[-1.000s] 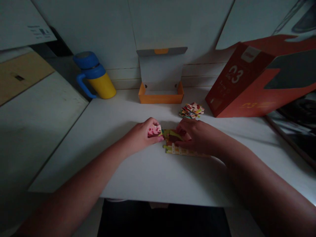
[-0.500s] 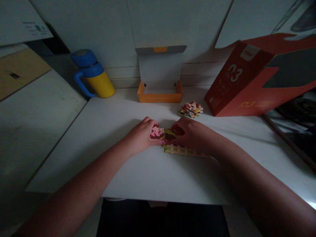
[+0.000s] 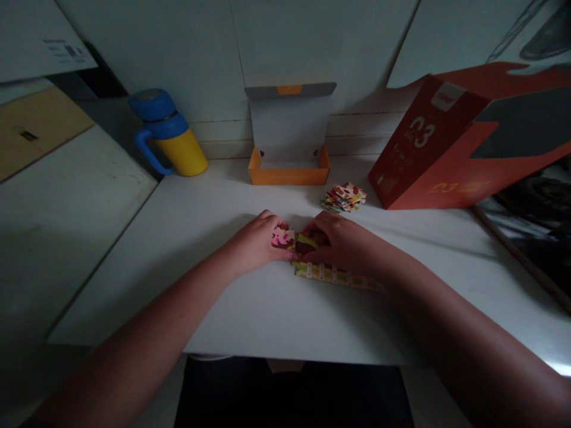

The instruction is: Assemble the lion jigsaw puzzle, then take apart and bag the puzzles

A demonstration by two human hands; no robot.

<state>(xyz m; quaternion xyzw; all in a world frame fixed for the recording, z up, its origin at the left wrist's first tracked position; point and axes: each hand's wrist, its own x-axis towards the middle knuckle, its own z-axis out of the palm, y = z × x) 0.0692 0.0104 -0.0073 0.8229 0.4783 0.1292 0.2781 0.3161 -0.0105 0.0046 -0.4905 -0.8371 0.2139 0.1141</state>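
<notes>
My left hand is closed on a pink jigsaw puzzle piece, thumb on the near side and fingers on the far side. My right hand grips a brown and green jigsaw puzzle piece right beside it. The two pieces meet edge to edge; whether they are locked together I cannot tell. Below my right hand lies a joined strip of puzzle with a pale fence pattern. Its right end is partly hidden under my right wrist. A loose pile of puzzle pieces sits just beyond my right hand.
An orange box with its lid raised stands at the back of the white table. Left of it is a blue and yellow jug. A large red box leans at the right, near a dark object.
My right hand has shifted slightly left, pressing its piece closer to the pink one. The strip of puzzle also sits slightly farther left. My left hand has barely moved.
</notes>
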